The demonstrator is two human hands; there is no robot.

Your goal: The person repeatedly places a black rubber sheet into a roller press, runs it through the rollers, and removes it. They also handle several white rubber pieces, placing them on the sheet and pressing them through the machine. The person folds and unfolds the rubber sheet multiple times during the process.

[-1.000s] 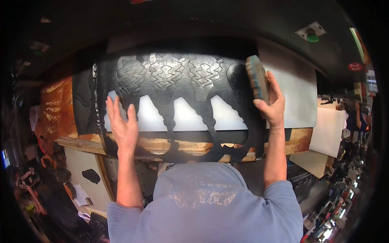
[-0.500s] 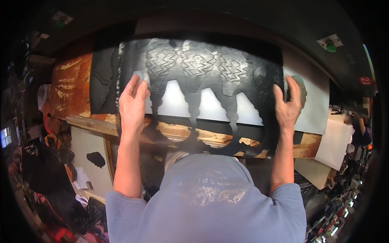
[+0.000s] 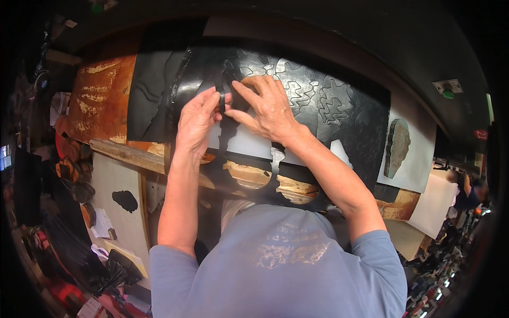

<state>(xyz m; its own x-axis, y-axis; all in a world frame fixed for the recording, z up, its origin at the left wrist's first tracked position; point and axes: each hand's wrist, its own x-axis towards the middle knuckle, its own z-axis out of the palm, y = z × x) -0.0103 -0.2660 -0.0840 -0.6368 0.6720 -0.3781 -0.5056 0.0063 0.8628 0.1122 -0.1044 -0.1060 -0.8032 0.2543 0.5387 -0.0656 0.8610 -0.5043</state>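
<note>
A black rubber sheet [image 3: 366, 116] with raised zigzag patterns and cut-out holes spreads before me, its near edge reaching toward my shirt. At its left part, my left hand [image 3: 199, 119] pinches a narrow dark strip of the sheet between thumb and fingers. Just right of that strip is my right hand [image 3: 268, 108], thumb and forefinger apart beside it and the other fingers over the sheet. My right forearm crosses above the cut-out holes and hides part of them. Farther right, a flat sole-shaped piece [image 3: 397, 148] with a dark rim rests on a pale sheet [image 3: 416, 172].
Left of the rubber lie another black sheet [image 3: 154, 90] and a scuffed orange-brown board [image 3: 98, 100]. A wooden bar [image 3: 127, 155] runs along the near edge. A dark overhead panel bears a green button [image 3: 448, 94]. A small black piece [image 3: 125, 200] lies on a lower pale board [image 3: 114, 180].
My right hand has left the sheet's right edge and come across beside my left hand. The rubber sheet sits farther right in view. My left hand has closed into a pinch.
</note>
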